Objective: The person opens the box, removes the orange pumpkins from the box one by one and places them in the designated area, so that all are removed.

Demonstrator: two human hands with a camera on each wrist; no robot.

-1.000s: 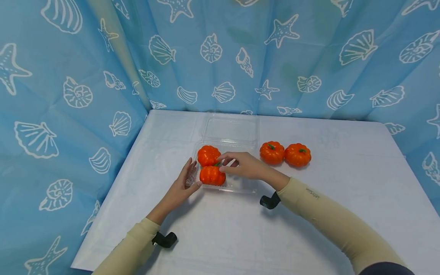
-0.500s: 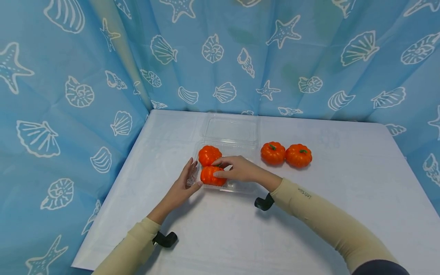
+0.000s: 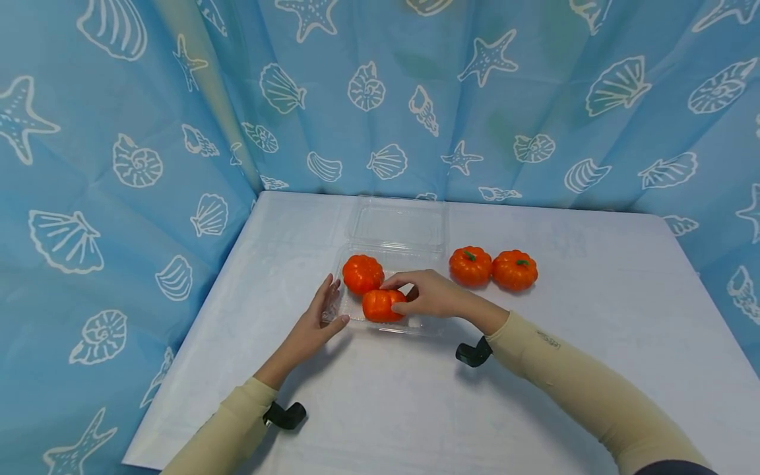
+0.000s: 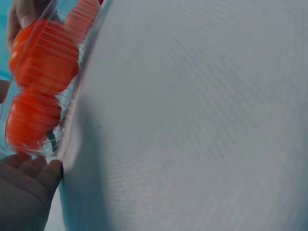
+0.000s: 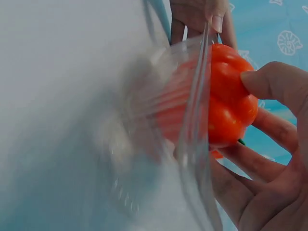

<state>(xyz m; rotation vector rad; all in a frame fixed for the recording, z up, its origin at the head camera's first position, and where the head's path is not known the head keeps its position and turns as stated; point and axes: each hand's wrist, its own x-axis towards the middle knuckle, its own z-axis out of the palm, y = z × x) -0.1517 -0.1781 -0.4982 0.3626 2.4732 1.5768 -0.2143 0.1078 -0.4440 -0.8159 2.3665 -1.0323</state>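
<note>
A small orange pumpkin point(image 3: 380, 305) sits toward the front of the clear plastic clamshell box point(image 3: 410, 329). My right hand point(image 3: 436, 293) grips it from the right; the right wrist view shows the thumb on the pumpkin's side point(image 5: 231, 98) and the fingers curving beneath it, near its green stem. Behind and left of it, a second pumpkin point(image 3: 363, 274) lies in the same box. My left hand point(image 3: 313, 320) rests at the box's left end, thumb by the front corner, fingers extended along the outer wall. In the left wrist view its fingertips point(image 4: 50, 168) meet the box's end.
The box's lid point(image 3: 396, 223) lies folded back toward the rear edge of the white-covered table point(image 3: 368, 402). To the right of the box, two more orange pumpkins point(image 3: 470, 266) stand side by side. A blue shell-print curtain point(image 3: 344, 119) hangs behind and at the left.
My right hand has closed on the front pumpkin and shifted it rightward and slightly forward inside the box. The rear pumpkin has turned or shifted a little. My left hand stays put.
</note>
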